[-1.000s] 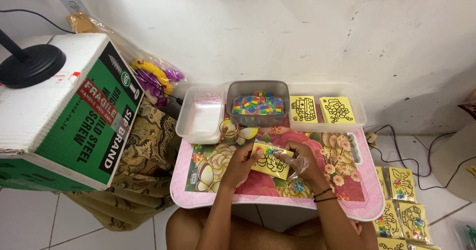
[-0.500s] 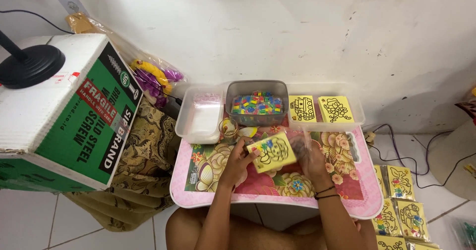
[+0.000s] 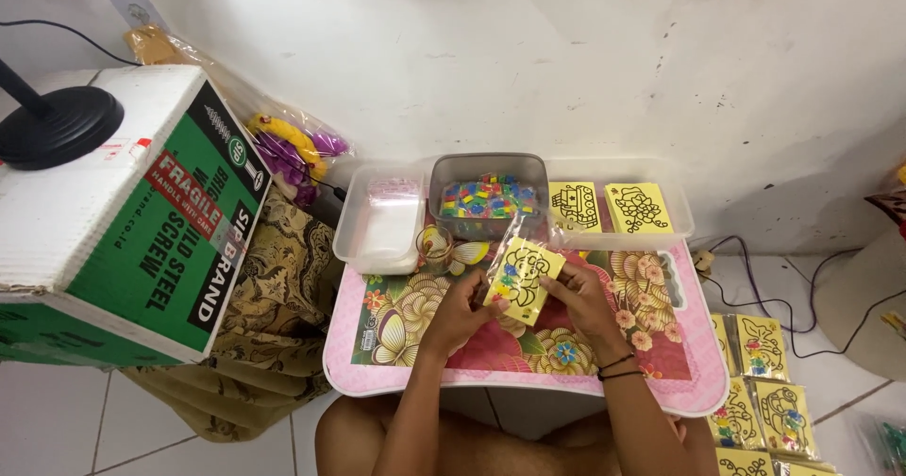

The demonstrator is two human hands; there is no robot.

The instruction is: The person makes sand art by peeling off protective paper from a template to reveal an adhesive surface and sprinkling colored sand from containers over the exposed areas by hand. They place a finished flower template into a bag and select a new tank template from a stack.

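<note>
Both hands held a bagged yellow picture card above the middle of a low floral desk.

The left hand and right hand each had a grip clamped on an edge of the yellow card, tilted inside a crinkled clear sleeve, apparently to keep the thin card flat while the plastic was handled. At the far edge of the pink-rimmed desk stood a grey tub of small coloured pieces, a clear plastic tray and two more outlined cards, within reach. A green-and-white cardboard box stood beside the desk's left edge.
</note>
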